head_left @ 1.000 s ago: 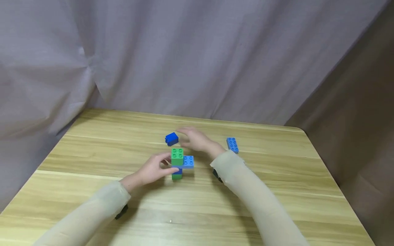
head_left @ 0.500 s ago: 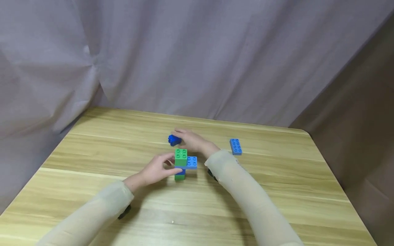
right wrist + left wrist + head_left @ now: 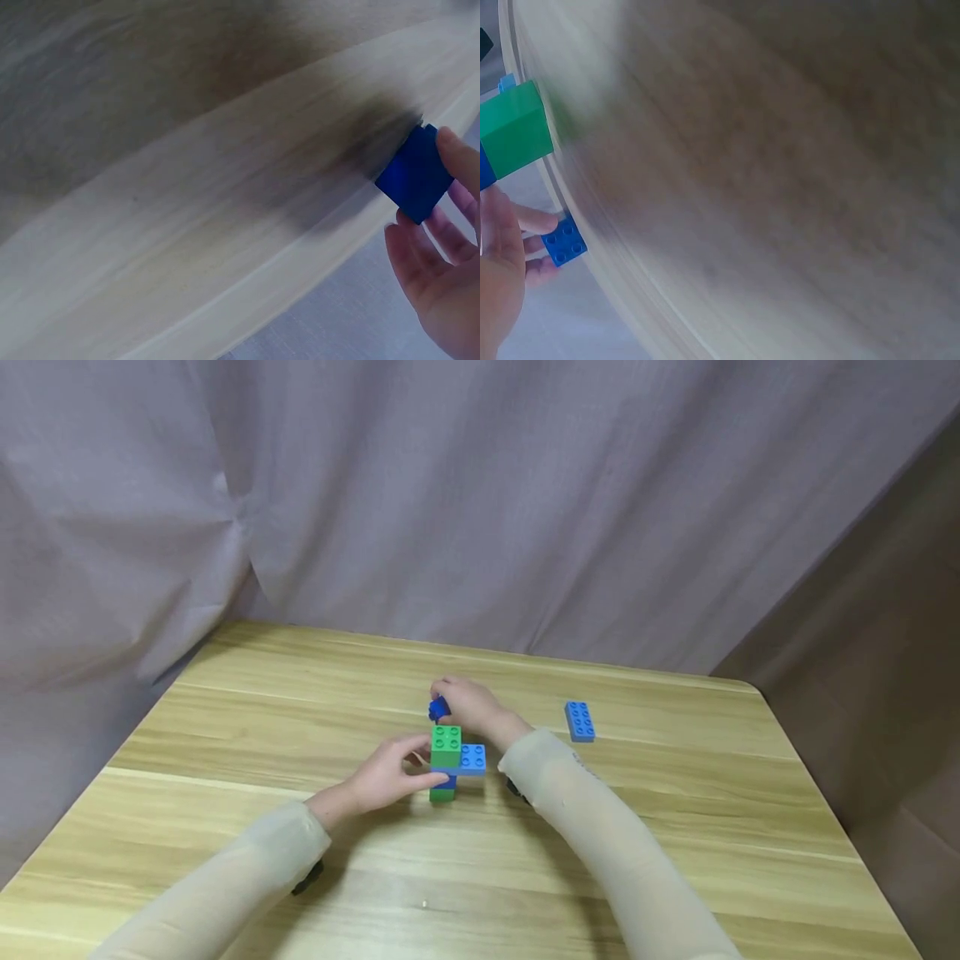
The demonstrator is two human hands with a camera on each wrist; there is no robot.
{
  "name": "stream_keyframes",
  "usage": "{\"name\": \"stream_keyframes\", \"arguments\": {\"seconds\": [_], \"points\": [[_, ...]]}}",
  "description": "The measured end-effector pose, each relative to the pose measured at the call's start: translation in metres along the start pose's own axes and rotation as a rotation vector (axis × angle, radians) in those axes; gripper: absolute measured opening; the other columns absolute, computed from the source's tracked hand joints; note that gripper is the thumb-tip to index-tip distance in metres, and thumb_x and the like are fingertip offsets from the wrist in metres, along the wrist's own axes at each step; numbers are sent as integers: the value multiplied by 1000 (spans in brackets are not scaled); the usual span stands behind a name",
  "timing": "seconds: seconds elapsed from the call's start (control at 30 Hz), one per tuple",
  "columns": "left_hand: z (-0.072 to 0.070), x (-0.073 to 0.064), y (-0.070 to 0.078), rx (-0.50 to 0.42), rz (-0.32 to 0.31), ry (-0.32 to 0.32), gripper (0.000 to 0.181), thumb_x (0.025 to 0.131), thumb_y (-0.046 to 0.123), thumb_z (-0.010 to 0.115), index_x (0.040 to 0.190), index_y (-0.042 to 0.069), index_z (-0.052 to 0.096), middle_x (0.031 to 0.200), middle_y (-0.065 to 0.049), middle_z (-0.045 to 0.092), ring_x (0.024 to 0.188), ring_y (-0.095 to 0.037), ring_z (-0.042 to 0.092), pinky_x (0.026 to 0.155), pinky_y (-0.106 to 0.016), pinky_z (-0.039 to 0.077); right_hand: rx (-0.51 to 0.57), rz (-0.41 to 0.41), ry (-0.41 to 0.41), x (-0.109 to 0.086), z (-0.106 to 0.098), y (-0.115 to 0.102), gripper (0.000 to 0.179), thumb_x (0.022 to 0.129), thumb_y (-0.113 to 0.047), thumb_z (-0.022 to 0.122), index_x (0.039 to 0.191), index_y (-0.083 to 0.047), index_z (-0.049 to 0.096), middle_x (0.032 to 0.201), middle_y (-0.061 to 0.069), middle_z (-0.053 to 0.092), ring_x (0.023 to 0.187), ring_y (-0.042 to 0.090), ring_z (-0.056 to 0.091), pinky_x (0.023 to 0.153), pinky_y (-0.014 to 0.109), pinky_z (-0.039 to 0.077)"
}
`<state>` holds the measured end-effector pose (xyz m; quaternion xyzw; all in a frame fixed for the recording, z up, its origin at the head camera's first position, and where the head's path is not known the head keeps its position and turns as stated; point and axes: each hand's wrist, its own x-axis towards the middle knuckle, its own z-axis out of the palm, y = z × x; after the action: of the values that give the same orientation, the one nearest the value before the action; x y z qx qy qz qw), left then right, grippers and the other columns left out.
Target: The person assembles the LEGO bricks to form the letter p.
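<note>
In the head view my left hand (image 3: 378, 777) grips a small tower of toy building bricks, thumb in front and fingers behind. A green brick (image 3: 446, 748) tops it, above a light blue brick (image 3: 473, 761) that juts out to the right. Under these come a dark blue brick (image 3: 450, 782) and a green brick (image 3: 442, 795) at the base. Just beyond the tower, my right hand (image 3: 474, 708) pinches a loose dark blue brick (image 3: 415, 176) between thumb and fingers. This brick's studs face left in the head view.
Another light blue brick (image 3: 580, 722), a long one with studs up, lies to the right of my right hand on the wooden table (image 3: 675, 793). A grey curtain (image 3: 465, 510) hangs behind the table's far edge. A tiny pale speck (image 3: 425, 904) lies near the front.
My right hand has closed round the loose dark blue brick and brought it nearer the tower. My left hand keeps its grip on the tower; the whole view has shifted slightly.
</note>
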<state>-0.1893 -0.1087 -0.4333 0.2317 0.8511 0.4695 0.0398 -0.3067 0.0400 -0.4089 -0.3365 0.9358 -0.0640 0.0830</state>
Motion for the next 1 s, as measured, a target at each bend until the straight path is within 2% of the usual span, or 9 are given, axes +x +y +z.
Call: {"name": "stream_keyframes", "arguments": {"seconds": [0.13,0.27,0.53,0.67,0.77,0.87,1.0], "points": [[-1,1,0,-3,1,-4,28,85,26,69,108,11,61,95,0,66,89,-15,61,81,-25,53,13,-6,-14,-3,0,2,41,84,-18,70,123,-10,58,125,10,54,115,26,55,100,38,46],[-3,2,1,10,0,-9,31,83,25,70,109,10,61,96,-2,67,89,-15,62,80,-23,53,101,-13,-5,-5,-1,8,38,83,-13,71,118,-6,61,122,13,57,113,28,56,100,39,46],[-9,5,4,44,10,-23,38,80,23,74,111,7,61,94,-5,68,86,-15,65,77,-19,54,295,44,49,-15,-10,28,35,80,-20,73,109,-6,59,107,10,65,97,23,61,85,34,53],[-9,9,5,65,8,-28,38,78,25,75,109,8,62,93,-6,69,84,-14,65,75,-18,54,414,105,90,-25,-16,35,39,80,-20,74,111,-5,57,111,13,63,96,24,62,83,33,53],[-9,12,6,74,10,-35,38,78,26,75,109,8,62,92,-6,69,83,-14,65,75,-18,54,517,138,116,-34,-24,37,42,80,-18,73,114,-3,54,113,16,61,93,26,62,77,32,55],[-8,16,5,81,12,-36,37,79,26,75,108,8,62,92,-6,69,83,-14,65,76,-19,54,589,148,152,-43,-31,40,43,81,-15,71,117,0,51,112,18,60,89,26,63,71,28,54],[-6,20,5,95,12,-35,35,79,27,74,107,8,62,93,-6,69,84,-14,66,77,-21,55,658,141,217,-55,-42,46,44,83,-13,70,119,2,51,110,20,60,86,25,64,69,26,54]]}}
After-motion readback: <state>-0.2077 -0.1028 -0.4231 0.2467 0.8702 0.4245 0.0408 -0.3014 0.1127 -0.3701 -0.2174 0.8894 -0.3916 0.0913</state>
